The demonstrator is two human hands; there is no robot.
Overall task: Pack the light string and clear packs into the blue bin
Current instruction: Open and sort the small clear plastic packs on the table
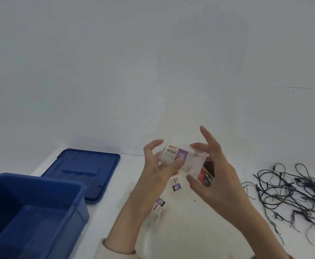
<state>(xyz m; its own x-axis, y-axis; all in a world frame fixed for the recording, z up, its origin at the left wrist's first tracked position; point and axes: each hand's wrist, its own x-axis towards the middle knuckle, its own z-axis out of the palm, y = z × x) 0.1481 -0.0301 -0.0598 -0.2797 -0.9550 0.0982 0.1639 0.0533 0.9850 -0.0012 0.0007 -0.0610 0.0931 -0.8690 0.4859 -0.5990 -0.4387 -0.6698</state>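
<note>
A clear pack [182, 159] with a white, red and purple printed label is held in the air between two bare hands, above the middle of a white table [190, 232]. The left hand [157, 165] grips the pack's left end, fingers curled over the top edge and thumb pressed against the label. The right hand [215, 177] pinches the right end between thumb and fingers, with its index finger sticking straight up, clear of the pack. The pack lies roughly level, spanning the gap between the two hands. Its outline is blurred.

A second pack [207, 174] with a red and dark label shows just below the right-hand fingers; whether the hand holds it cannot be told. Two more small labelled packs [175, 184] [159, 205] lie on the table under the hands, near the left wrist.

The light string [293, 193], a loose tangle of dark wire, sprawls on the table well to the right. The blue bin [41, 179] stands open at the left edge, well apart from the hands. Its blue lid [82, 171] lies flat just behind it. A plain pale wall [153, 62] rises behind the table.
</note>
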